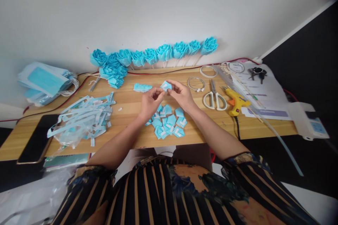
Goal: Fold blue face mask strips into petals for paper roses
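Note:
Above the middle of the table, a folded blue fabric petal with a white strip on it is between my hands. My right hand pinches its right side with thumb and fingers. My left hand has its fingers closed at the petal's lower left edge; the exact contact is partly hidden. Just below lies a pile of similar folded blue petals, several with white strips, partly covered by my left hand. A small stack of flat blue pieces rests beyond my left hand.
Blue fabric roses on sticks lean along the wall. At left are face masks, cut strips and a phone. Rightward lie tape rolls, scissors, a yellow glue gun, keys and a power strip.

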Available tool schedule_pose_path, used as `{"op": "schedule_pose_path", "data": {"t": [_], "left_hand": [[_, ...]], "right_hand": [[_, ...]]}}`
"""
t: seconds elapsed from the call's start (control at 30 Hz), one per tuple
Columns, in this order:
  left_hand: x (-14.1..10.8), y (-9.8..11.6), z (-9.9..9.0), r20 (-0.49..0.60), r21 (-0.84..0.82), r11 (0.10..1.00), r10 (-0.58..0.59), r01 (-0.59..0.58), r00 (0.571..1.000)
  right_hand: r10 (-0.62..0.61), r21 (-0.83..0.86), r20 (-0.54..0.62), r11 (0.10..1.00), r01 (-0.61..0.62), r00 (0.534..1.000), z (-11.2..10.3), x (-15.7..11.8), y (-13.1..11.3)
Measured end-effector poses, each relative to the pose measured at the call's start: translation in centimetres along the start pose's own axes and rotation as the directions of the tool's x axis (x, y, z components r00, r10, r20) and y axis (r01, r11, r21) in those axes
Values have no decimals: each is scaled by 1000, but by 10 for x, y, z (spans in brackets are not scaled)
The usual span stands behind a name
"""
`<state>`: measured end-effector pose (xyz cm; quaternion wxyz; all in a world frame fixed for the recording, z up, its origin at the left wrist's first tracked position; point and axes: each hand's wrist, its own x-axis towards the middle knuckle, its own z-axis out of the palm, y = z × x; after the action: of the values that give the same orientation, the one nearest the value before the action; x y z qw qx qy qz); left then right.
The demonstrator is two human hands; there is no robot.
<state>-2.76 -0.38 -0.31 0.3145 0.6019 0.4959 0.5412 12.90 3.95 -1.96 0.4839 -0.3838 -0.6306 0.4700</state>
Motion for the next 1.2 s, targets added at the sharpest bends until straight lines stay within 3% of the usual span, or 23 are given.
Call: {"op": "schedule_pose_path", "data": {"t": [0.3,0.93,1.2], "left_hand": [[1,-12,1,-17,144,989,30,-27,999],[2,-13,-2,-3,279,957,79,-76,997],[1,-10,-2,-17,320,943,97,-87,995]], "right_hand": [[-30,-53,27,998,31,999,5,-4,-7],[-195,-328,-13,927,180,981,9,-9,-8],[-239,-344,-4,912,224,971,10,-10,-7]]}}
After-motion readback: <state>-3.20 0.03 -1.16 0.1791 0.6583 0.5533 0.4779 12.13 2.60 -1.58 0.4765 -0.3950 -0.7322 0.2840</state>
